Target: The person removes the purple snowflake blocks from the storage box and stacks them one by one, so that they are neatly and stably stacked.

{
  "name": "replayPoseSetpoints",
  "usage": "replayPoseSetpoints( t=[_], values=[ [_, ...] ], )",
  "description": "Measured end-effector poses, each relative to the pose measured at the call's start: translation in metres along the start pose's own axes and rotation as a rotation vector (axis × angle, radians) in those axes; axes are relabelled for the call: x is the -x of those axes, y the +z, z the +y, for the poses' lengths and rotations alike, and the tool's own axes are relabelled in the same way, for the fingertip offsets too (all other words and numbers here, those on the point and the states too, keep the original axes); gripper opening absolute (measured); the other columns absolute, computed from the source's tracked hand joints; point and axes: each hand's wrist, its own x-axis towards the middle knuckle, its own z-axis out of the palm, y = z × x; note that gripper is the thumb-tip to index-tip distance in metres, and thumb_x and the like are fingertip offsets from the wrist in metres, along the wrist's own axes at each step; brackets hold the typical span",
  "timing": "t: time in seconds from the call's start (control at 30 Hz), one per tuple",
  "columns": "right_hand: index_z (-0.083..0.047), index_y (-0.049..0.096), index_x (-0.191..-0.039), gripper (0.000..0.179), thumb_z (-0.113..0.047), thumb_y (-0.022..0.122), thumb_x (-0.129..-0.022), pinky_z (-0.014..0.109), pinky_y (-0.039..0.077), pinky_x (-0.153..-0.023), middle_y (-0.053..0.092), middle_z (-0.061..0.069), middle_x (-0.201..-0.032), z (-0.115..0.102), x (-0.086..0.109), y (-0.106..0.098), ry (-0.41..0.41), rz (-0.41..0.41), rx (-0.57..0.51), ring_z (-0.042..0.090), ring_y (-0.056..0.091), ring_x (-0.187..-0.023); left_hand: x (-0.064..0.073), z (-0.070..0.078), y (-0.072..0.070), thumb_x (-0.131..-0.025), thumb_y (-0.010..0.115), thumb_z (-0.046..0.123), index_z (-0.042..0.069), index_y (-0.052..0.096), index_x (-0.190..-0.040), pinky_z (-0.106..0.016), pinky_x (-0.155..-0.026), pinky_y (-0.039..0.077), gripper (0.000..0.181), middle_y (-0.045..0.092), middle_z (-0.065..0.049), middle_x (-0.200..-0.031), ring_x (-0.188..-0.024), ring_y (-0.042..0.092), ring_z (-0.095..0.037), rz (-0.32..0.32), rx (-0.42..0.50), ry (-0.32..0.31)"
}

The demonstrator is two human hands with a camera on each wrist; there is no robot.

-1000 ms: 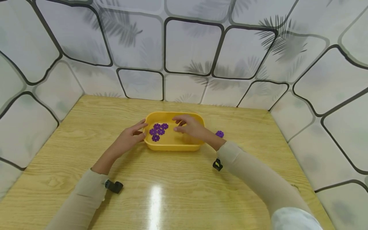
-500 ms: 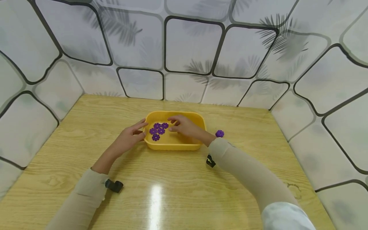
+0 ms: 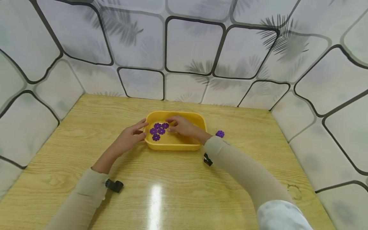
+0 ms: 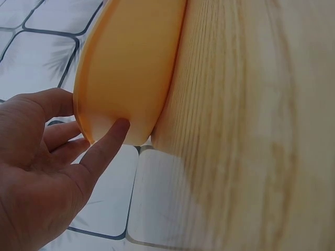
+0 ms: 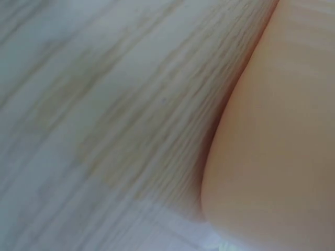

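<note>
A shallow yellow plastic basin (image 3: pixel 174 147) sits on the wooden table, several purple flower-shaped discs (image 3: pixel 157 131) lying at the left of its floor. My left hand (image 3: pixel 127 138) holds the basin's left end; in the left wrist view the thumb (image 4: pixel 110 146) presses the outer wall (image 4: pixel 131 63) while the fingers reach the rim. Inside the basin, my right hand (image 3: pixel 182 126) hovers just right of the discs, thumb and forefinger apart with nothing visible between them. The right wrist view shows only the basin's outer wall (image 5: pixel 272 136) and the table, not the hand.
More purple discs (image 3: pixel 220 134), bunched together, lie on the table (image 3: pixel 178 182) right of the basin, beside the right forearm. Patterned walls (image 3: pixel 187 86) close off the table at the back and both sides.
My right hand has moved left within the basin, closer to the purple discs, its forearm following. The left hand stays at the basin's left end.
</note>
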Motion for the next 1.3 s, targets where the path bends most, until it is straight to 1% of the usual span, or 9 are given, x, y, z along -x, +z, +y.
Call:
replayPoseSetpoints(
  t=[0.13, 0.23, 0.47, 0.73, 0.87, 1.07, 1.3],
  values=[
    [-0.008, 0.055, -0.144, 0.048, -0.019, 0.065, -0.099, 0.041, 0.044, -0.111, 0.056, 0.009, -0.146, -0.0009, -0.0017, 0.0016, -0.017, -0.001, 0.029, 0.029, 0.054, -0.130, 0.0000, 0.0007, -0.0003, -0.104, 0.053, 0.020, 0.010, 0.037, -0.157, -0.046, -0.102, 0.053, 0.056, 0.017, 0.002, -0.169, -0.131, 0.052, -0.036, 0.003, -0.008, -0.001],
    [-0.009, 0.056, -0.143, 0.047, -0.018, 0.066, -0.099, 0.041, 0.041, -0.114, 0.057, 0.008, -0.145, -0.0004, -0.0028, 0.0034, -0.019, -0.003, 0.049, 0.029, 0.054, -0.131, 0.0002, 0.0010, -0.0006, -0.104, 0.053, 0.020, 0.010, 0.036, -0.157, -0.048, -0.102, 0.052, 0.056, 0.017, 0.002, -0.170, -0.132, 0.052, -0.036, 0.001, -0.012, -0.004],
    [-0.006, 0.056, -0.142, 0.048, -0.015, 0.068, -0.096, 0.039, 0.044, -0.110, 0.059, 0.011, -0.141, -0.0027, -0.0007, 0.0054, -0.010, -0.008, 0.041, 0.028, 0.055, -0.125, -0.0006, 0.0012, 0.0006, -0.104, 0.053, 0.020, 0.010, 0.036, -0.157, -0.048, -0.102, 0.052, 0.057, 0.017, 0.001, -0.170, -0.131, 0.052, -0.036, 0.001, -0.010, -0.012],
    [-0.008, 0.061, -0.138, 0.044, -0.018, 0.069, -0.096, 0.036, 0.048, -0.102, 0.061, 0.010, -0.128, -0.0001, -0.0043, 0.0083, -0.026, -0.006, 0.169, 0.023, 0.057, -0.113, -0.0008, 0.0015, 0.0012, -0.104, 0.053, 0.019, 0.010, 0.036, -0.157, -0.049, -0.102, 0.052, 0.057, 0.017, 0.002, -0.170, -0.131, 0.052, -0.036, 0.002, -0.003, -0.010],
    [-0.008, 0.063, -0.135, 0.041, -0.019, 0.069, -0.097, 0.034, 0.049, -0.097, 0.059, 0.009, -0.121, 0.0002, -0.0058, 0.0098, -0.015, -0.018, 0.197, 0.021, 0.056, -0.106, -0.0002, 0.0018, 0.0009, -0.104, 0.053, 0.019, 0.009, 0.036, -0.157, -0.049, -0.102, 0.052, 0.057, 0.016, 0.001, -0.170, -0.132, 0.051, -0.037, -0.001, 0.008, -0.010],
    [-0.008, 0.065, -0.132, 0.038, -0.020, 0.070, -0.096, 0.033, 0.049, -0.096, 0.059, 0.009, -0.119, -0.0012, -0.0059, 0.0094, -0.002, -0.025, 0.194, 0.021, 0.056, -0.105, -0.0003, 0.0024, 0.0012, -0.104, 0.053, 0.019, 0.008, 0.035, -0.157, -0.048, -0.102, 0.052, 0.057, 0.015, 0.000, -0.170, -0.134, 0.049, -0.039, -0.004, 0.030, -0.011],
    [-0.008, 0.065, -0.130, 0.037, -0.020, 0.071, -0.095, 0.033, 0.048, -0.097, 0.060, 0.008, -0.118, -0.0018, -0.0065, 0.0098, 0.005, -0.026, 0.181, 0.021, 0.056, -0.107, 0.0000, 0.0013, 0.0005, -0.104, 0.053, 0.019, 0.008, 0.036, -0.157, -0.049, -0.102, 0.052, 0.057, 0.015, -0.001, -0.170, -0.134, 0.049, -0.039, -0.004, 0.025, -0.007]
  ],
)
